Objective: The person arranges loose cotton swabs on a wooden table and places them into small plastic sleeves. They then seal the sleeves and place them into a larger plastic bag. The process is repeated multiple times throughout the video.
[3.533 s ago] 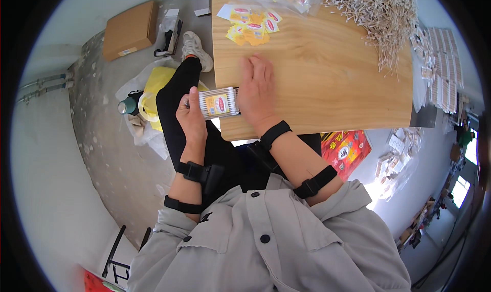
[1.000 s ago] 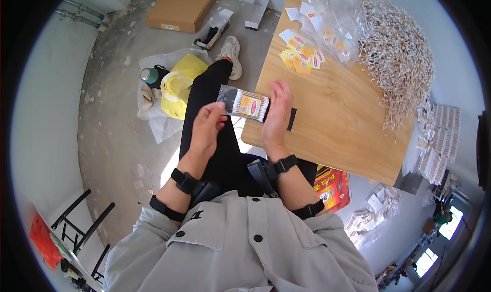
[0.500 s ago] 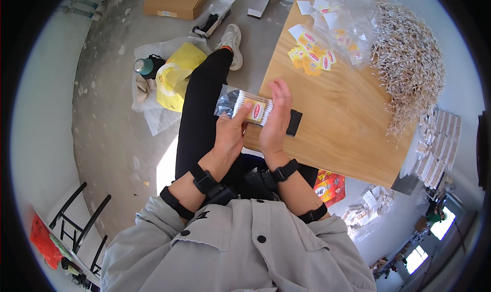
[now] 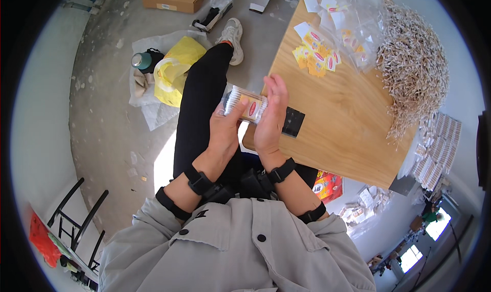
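A small clear plastic bag of cotton swabs with a yellow and white label is up in front of me, by the table's near left corner. My left hand is closed on it, thumb across the label and the other fingers hidden beneath. My right hand lies along the bag's right end, palm touching it, fingers stretched upward. White swab tips stand in a row at the bag's left end. Just right of my right hand, a flat black square lies on the table.
The wooden table bears loose yellow label cards, a clear plastic bag and a large heap of loose swabs. Stacked packs stand beyond its right edge. A yellow bag and a bottle are on the floor left.
The bag of swabs has moved slightly left between my hands. Its loose clear flap, earlier sticking out to the left, is now mostly out of sight. More of the black square shows.
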The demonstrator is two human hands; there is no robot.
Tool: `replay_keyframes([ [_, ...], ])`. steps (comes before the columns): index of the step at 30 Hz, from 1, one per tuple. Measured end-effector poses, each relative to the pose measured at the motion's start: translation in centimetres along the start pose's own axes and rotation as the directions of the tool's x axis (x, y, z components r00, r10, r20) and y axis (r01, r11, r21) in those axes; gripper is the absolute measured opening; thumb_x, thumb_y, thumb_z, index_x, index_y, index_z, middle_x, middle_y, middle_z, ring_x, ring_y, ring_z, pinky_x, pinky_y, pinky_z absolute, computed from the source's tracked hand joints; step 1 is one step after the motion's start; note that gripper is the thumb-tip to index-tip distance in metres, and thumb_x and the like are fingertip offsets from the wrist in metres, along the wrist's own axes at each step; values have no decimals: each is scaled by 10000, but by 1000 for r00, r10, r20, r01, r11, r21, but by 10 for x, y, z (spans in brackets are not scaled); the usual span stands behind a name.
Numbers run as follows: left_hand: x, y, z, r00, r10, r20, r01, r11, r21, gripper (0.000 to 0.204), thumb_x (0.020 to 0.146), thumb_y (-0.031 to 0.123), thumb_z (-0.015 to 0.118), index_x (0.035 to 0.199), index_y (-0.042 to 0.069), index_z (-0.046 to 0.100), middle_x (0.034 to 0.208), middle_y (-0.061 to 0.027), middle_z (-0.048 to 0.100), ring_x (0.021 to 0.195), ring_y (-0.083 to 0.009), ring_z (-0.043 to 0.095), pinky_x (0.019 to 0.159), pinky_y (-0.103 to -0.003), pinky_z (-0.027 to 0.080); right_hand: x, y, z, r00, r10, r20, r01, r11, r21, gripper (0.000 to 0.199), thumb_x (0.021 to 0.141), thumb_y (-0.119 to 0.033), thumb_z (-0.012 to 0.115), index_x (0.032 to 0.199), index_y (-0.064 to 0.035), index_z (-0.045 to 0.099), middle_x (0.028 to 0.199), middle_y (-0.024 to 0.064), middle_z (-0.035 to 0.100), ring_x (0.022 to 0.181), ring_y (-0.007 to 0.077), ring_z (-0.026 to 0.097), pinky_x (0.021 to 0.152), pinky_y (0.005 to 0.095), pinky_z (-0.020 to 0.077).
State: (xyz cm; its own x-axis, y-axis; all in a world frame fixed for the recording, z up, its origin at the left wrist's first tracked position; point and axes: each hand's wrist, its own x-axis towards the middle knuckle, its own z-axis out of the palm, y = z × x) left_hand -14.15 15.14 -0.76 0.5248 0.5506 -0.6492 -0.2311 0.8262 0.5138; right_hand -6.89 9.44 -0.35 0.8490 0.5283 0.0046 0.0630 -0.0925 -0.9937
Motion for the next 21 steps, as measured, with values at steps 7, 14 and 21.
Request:
replay_keyframes([
  [7,7,-10,-12,999,7,47,-12,994,111,275,882,92,732,1110,-13,620,1013,-57,676,893,-111,639,824,-274,520,0,-3,5,1000,-5,27,5,1000,17,535,1039,-307,328,1453,30,302,1406,209,412,1312,284,405,1121,392,266],
  [14,6,-5,-12,998,-46,41,42,995,92,264,879,72,728,1104,-23,628,1002,-70,684,901,-135,656,800,-280,528,-1,-3,18,998,-18,59,15,998,64,557,1033,-308,340,1470,30,271,1400,226,404,1310,295,396,1119,400,264],
  [21,-4,56,-24,975,219,23,-219,956,196,257,891,61,702,1126,-7,623,1036,-69,680,913,-137,658,782,-268,523,2,-37,63,984,-30,176,-9,976,218,572,1043,-353,336,1477,15,279,1448,194,395,1347,255,381,1130,360,243],
])
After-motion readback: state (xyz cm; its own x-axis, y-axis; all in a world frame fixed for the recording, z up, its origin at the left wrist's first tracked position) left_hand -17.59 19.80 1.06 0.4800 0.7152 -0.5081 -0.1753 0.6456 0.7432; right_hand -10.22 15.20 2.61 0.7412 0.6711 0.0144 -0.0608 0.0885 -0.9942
